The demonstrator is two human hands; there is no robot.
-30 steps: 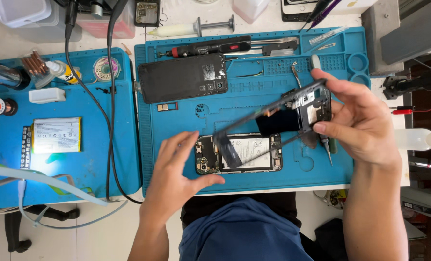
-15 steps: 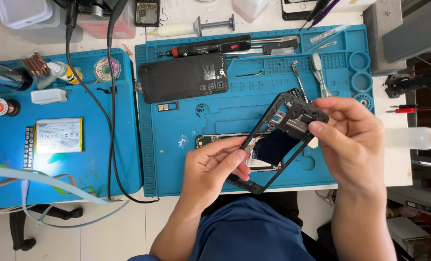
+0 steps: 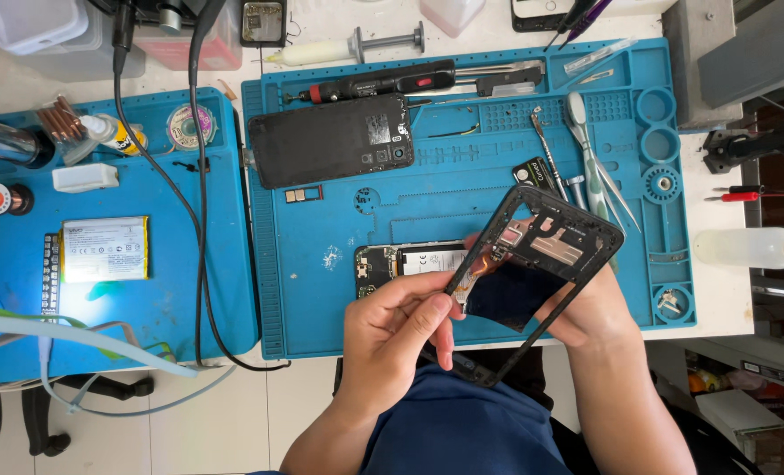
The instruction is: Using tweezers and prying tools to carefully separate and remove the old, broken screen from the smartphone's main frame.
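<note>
Hands meet just above the near edge of the worktop, both on a black phone frame held tilted in the air over the blue repair mat. The left hand has its fingers closed on the frame's lower left rail, thumb lying along it. The right hand sits under the frame's far end, its fingers wrapped around from beneath and mostly hidden by the frame, so only the back of the hand shows clearly. Inside the frame a copper-coloured patch and a dark panel are visible.

Just behind the hands, flat on the mat, lies an opened phone body, partly covered by the frame. Further back rests a black back cover, and beyond it a black electric screwdriver. Tweezers and a spudger lie to the right. On a second blue mat to the left sits a flat battery, with black cables running across it.
</note>
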